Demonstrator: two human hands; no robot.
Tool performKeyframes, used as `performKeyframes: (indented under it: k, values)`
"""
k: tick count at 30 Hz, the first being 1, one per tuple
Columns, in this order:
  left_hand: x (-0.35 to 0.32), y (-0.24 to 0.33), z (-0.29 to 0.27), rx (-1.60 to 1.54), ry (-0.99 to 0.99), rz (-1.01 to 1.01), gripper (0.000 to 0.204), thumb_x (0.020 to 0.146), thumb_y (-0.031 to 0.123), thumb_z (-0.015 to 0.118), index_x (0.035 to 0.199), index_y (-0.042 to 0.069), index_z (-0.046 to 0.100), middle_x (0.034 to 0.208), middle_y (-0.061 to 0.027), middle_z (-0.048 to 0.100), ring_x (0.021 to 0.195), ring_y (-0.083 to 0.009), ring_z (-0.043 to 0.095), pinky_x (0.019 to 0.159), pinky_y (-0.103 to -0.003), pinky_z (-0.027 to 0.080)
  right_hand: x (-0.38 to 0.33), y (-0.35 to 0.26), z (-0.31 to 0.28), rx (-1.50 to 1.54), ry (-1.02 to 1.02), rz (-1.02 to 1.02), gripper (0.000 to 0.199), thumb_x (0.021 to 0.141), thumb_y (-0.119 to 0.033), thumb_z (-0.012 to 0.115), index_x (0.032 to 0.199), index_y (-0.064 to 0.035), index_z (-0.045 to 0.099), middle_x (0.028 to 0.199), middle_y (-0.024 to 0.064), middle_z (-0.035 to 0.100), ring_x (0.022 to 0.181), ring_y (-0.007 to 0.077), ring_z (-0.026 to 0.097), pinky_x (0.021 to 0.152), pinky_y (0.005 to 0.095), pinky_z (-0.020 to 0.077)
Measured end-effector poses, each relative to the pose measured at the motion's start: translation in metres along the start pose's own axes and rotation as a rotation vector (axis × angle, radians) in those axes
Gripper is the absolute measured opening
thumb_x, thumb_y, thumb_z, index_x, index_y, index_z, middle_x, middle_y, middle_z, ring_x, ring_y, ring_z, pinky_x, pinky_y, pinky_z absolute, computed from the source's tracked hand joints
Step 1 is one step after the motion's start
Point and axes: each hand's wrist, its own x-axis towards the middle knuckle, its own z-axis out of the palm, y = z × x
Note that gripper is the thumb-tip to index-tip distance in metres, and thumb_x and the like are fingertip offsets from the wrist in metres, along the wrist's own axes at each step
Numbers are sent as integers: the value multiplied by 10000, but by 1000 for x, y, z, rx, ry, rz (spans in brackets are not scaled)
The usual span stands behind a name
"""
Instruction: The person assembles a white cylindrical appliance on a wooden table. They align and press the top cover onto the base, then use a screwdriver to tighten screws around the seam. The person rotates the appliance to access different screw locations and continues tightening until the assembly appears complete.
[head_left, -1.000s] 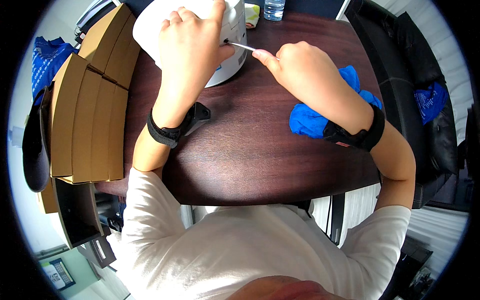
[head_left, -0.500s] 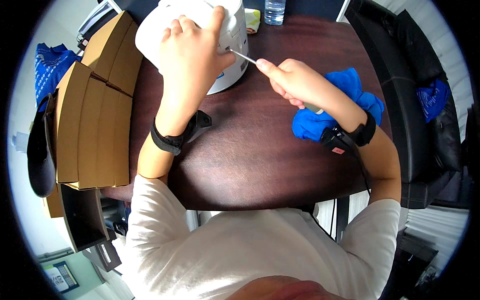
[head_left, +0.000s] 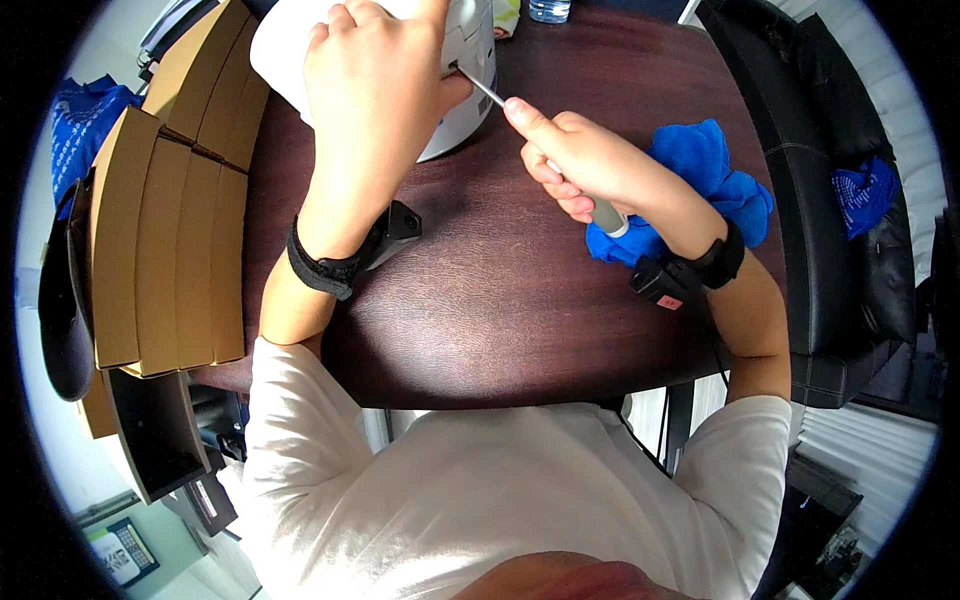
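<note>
At the far left of the table stands a white rounded appliance point(head_left: 285, 62), cut off by the top of the view. My left hand point(head_left: 375, 90) holds it from above, thumb down along its side and the other fingers over its top. Closed around a screwdriver point(head_left: 608, 217) with a grey handle is my right hand point(head_left: 585, 155), its thumb stretched along toward the metal shaft. The shaft slants up to the left, and its tip meets a small dark opening in the appliance's side, close to my left thumb. Whether a screw sits there is too small to tell.
A crumpled blue cloth point(head_left: 692, 152) lies beyond my right wrist on the dark wooden table point(head_left: 500, 300). Cardboard boxes point(head_left: 165, 250) line the left edge. A water bottle point(head_left: 550, 10) stands at the back, and a black sofa point(head_left: 825, 200) is at the right.
The whole scene has shifted slightly up and left in view. More of the screwdriver's grey handle shows below my right hand. Its tip stays at the same opening.
</note>
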Motion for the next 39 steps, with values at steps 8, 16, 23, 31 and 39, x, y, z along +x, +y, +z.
performKeyframes:
  k: [8, 16, 23, 31, 39]
  values:
    - [-1, 2, 0, 16, 3, -4, 720, 556, 325, 846, 1216, 231, 575, 797, -138, 615, 791, -302, 677, 654, -389, 554, 0, 0, 2, 91, -76, 17, 696, 965, -656, 283, 523, -119, 326, 415, -9, 339, 324, 79, 366, 332, 241, 356]
    - [0, 1, -2, 14, -5, -9, 735, 541, 323, 858, 1212, 215, 575, 801, -138, 623, 794, -302, 671, 667, -387, 541, 1, 1, 6, 204, -143, 45, 690, 968, -660, 251, 532, -127, 301, 412, -13, 326, 330, 66, 349, 343, 235, 372]
    - [-1, 1, -1, 11, 28, 21, 782, 525, 325, 866, 1235, 180, 573, 798, -140, 630, 791, -301, 667, 678, -381, 538, 0, 3, 7, 287, -198, 76, 681, 954, -680, 260, 551, -133, 299, 440, -20, 323, 344, 68, 338, 347, 243, 368]
    - [1, 2, -3, 4, 5, 2, 772, 551, 355, 865, 1244, 184, 571, 811, -160, 637, 773, -306, 677, 679, -372, 543, -2, 1, 14, 367, -185, 113, 683, 939, -702, 267, 555, -137, 274, 454, -26, 302, 343, 63, 314, 345, 223, 341]
    - [1, 3, -4, -7, -9, -4, 754, 568, 367, 857, 1240, 185, 570, 804, -159, 636, 772, -311, 676, 673, -377, 544, 0, 3, 16, 438, -238, 136, 672, 930, -713, 273, 583, -139, 304, 485, -38, 287, 360, 71, 300, 359, 259, 345]
